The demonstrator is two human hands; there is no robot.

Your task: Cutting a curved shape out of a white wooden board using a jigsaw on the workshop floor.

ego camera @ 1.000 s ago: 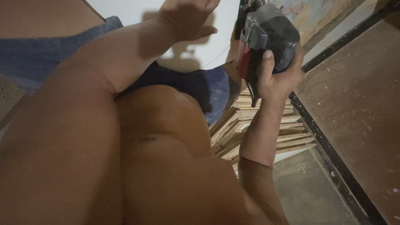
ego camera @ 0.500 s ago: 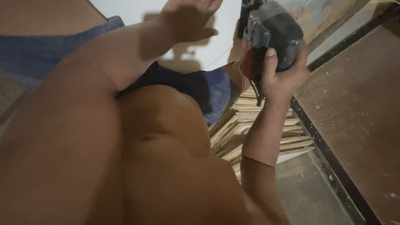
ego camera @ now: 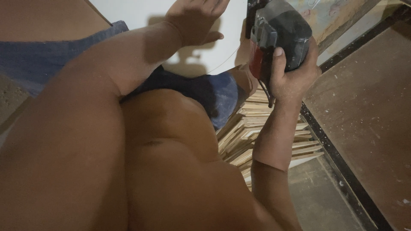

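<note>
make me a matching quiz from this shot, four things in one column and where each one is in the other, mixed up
Things:
1. power tool
2. left hand
3. stack of wooden strips
4. blue shorts

Places:
A. flat on the white board
B. on the floor, below the right forearm
C. gripped in the right hand
D. on the person's legs, between the board and the wooden strips

Pairs: 1-C, 2-A, 3-B, 4-D
</note>
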